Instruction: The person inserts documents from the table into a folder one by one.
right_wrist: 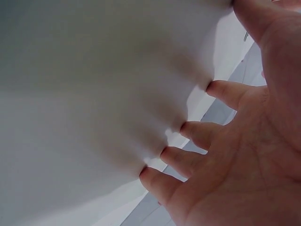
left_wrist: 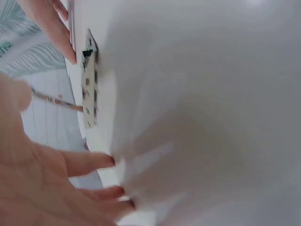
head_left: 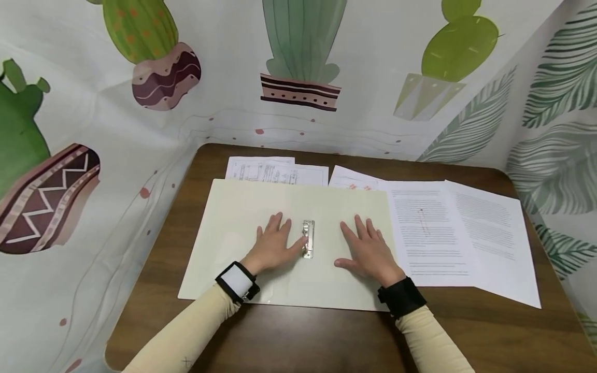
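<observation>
A cream file folder [head_left: 224, 223] lies spread flat on the table, with a silver metal clip [head_left: 309, 227] near its middle. Over the left half is my left hand [head_left: 272, 246], fingers spread and thumb tip right at the clip. In the left wrist view the clip [left_wrist: 89, 89] stands up from the folder, a thin lever [left_wrist: 56, 100] sticking out of it. My right hand [head_left: 370, 253] is on the right half with fingers apart. The right wrist view shows its fingertips [right_wrist: 184, 126] touching the pale surface. Neither hand grips anything.
Printed sheets [head_left: 429, 233] lie to the folder's right, fanned out and reaching toward the table's right edge. More papers [head_left: 280, 173] with drawings stick out behind the folder. The brown wooden table [head_left: 303, 336] backs onto a cactus-patterned cloth [head_left: 224, 83].
</observation>
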Demonstrator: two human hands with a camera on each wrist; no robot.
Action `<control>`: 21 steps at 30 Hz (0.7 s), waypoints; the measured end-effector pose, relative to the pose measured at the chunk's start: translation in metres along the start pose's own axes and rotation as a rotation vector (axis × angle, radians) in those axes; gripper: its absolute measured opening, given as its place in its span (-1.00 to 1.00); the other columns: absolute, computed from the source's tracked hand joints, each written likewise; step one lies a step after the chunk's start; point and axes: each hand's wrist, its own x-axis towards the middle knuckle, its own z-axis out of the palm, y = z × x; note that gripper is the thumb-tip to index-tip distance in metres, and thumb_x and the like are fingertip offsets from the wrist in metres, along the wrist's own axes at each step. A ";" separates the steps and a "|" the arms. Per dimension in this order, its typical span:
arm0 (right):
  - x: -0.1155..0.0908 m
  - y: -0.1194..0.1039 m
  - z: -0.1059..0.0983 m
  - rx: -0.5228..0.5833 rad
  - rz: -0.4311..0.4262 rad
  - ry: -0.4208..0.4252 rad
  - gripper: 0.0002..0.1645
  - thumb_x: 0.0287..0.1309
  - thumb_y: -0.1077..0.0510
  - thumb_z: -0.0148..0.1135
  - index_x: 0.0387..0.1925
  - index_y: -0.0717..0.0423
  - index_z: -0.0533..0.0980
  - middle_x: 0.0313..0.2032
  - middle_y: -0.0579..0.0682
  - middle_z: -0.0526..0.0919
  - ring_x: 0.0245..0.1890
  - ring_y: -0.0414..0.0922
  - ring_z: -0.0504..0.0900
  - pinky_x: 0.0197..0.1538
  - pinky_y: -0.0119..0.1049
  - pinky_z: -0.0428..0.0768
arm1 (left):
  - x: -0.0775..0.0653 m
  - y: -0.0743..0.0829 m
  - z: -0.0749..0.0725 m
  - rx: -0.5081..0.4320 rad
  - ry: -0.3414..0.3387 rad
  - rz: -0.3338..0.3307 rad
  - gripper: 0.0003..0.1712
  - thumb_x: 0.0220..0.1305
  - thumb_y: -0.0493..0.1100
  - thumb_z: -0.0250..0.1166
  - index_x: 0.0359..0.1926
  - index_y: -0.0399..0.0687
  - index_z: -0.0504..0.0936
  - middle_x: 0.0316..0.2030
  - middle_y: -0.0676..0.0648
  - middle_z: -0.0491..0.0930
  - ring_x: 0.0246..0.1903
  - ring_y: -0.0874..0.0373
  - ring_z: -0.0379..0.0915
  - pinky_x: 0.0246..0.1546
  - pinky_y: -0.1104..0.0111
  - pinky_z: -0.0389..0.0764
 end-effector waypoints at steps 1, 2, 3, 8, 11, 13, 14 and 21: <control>0.000 0.000 0.000 0.000 -0.001 -0.002 0.20 0.03 -0.33 0.51 0.56 0.08 0.23 0.55 0.37 0.04 0.52 0.46 -0.03 0.40 0.42 0.12 | 0.000 0.001 -0.002 -0.019 -0.001 -0.012 0.02 0.46 0.45 -0.04 0.53 -0.32 0.23 0.60 -0.34 -0.09 0.59 -0.24 -0.29 0.44 -0.32 -0.20; 0.000 -0.001 0.001 0.000 -0.003 -0.004 0.20 0.03 -0.33 0.51 0.56 0.08 0.23 0.55 0.37 0.04 0.52 0.45 -0.03 0.40 0.42 0.12 | 0.000 0.003 -0.003 -0.035 0.004 -0.025 0.02 0.48 0.46 -0.11 0.52 -0.32 0.26 0.59 -0.34 -0.08 0.59 -0.24 -0.29 0.44 -0.32 -0.22; 0.000 -0.001 0.001 -0.003 -0.003 -0.005 0.20 0.04 -0.33 0.51 0.56 0.07 0.23 0.56 0.37 0.04 0.52 0.45 -0.04 0.40 0.42 0.12 | 0.000 0.005 -0.004 -0.035 0.017 -0.031 0.01 0.49 0.46 -0.17 0.50 -0.31 0.29 0.59 -0.35 -0.06 0.59 -0.25 -0.28 0.45 -0.32 -0.23; 0.000 -0.003 0.000 -0.019 0.000 -0.005 0.20 0.05 -0.35 0.49 0.57 0.07 0.22 0.56 0.37 0.03 0.52 0.45 -0.03 0.41 0.40 0.12 | 0.011 0.011 -0.003 0.061 0.166 -0.014 -0.07 0.56 0.41 -0.33 0.42 -0.21 0.46 0.56 -0.36 0.04 0.58 -0.29 -0.22 0.46 -0.30 -0.25; 0.000 -0.002 -0.002 -0.020 0.007 -0.006 0.20 0.05 -0.35 0.49 0.57 0.06 0.22 0.56 0.36 0.02 0.53 0.45 -0.04 0.41 0.40 0.12 | 0.024 0.015 -0.006 0.107 0.235 -0.008 -0.15 0.58 0.36 -0.30 0.39 -0.15 0.50 0.56 -0.34 0.08 0.58 -0.28 -0.19 0.47 -0.28 -0.26; 0.000 -0.002 -0.004 -0.020 0.014 -0.007 0.20 0.04 -0.35 0.49 0.57 0.06 0.22 0.56 0.36 0.02 0.53 0.44 -0.04 0.42 0.40 0.11 | 0.035 0.019 -0.011 0.125 0.248 -0.010 -0.18 0.59 0.35 -0.29 0.39 -0.13 0.50 0.55 -0.33 0.10 0.58 -0.27 -0.17 0.47 -0.27 -0.26; 0.000 -0.001 -0.004 -0.019 0.018 -0.006 0.20 0.04 -0.35 0.50 0.57 0.06 0.22 0.56 0.35 0.02 0.53 0.44 -0.05 0.42 0.40 0.11 | 0.041 0.020 -0.012 0.132 0.251 -0.010 -0.19 0.59 0.34 -0.28 0.39 -0.13 0.50 0.54 -0.33 0.12 0.57 -0.27 -0.16 0.47 -0.27 -0.26; -0.001 -0.001 0.000 -0.025 0.028 -0.033 0.21 0.06 -0.38 0.46 0.58 0.05 0.19 0.57 0.35 0.00 0.54 0.43 -0.07 0.43 0.39 0.09 | 0.068 0.020 -0.014 0.174 0.218 -0.047 -0.30 0.59 0.27 -0.11 0.41 -0.08 0.48 0.56 -0.30 0.10 0.57 -0.28 -0.16 0.47 -0.27 -0.24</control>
